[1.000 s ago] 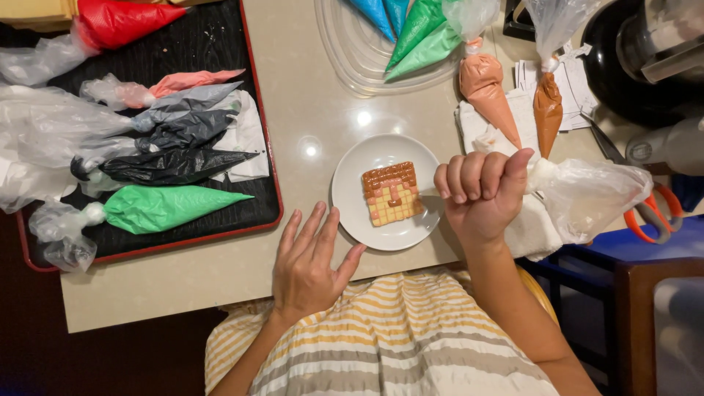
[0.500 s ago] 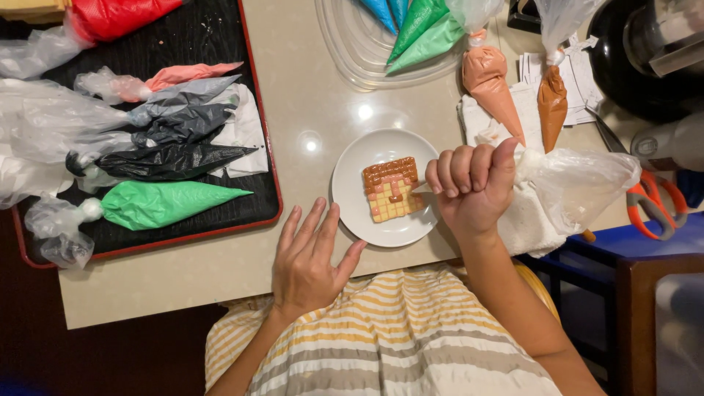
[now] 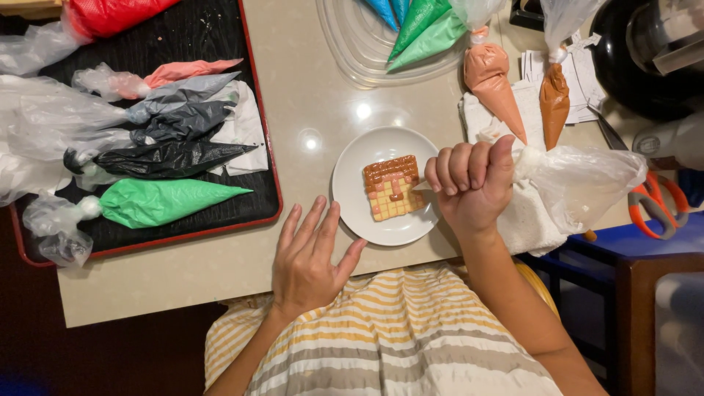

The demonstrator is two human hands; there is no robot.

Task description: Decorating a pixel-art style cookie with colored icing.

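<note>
Under both hands we see the pale beige stone-look table (image 3: 220, 286), which carries everything within arm's reach. Well off to the far side of our left hand (image 3: 312, 253) lies the black rectangular tray with a red rim (image 3: 265, 147), where filled plastic piping bags in green (image 3: 172, 202), black (image 3: 169, 158), grey and pink are laid side by side, tips pointing toward us, likely so that each colour can be picked out at a glance. Beyond our right hand (image 3: 473, 183), two brown icing bags (image 3: 495, 84) rest on a white folded cloth (image 3: 528, 220), which probably catches drips. Just between the hands sits the small round white plate (image 3: 367, 220), holding the square cookie iced in brown and yellow squares (image 3: 392, 187). Our left hand lies flat on the table, fingers spread, thumb tip just beside the plate's rim, seemingly to steady it. Our right hand is curled into a fist around the twisted neck of a clear plastic piping bag (image 3: 579, 183), its tip hidden behind the fingers near the cookie's edge; the fist grip suits squeezing.
</note>
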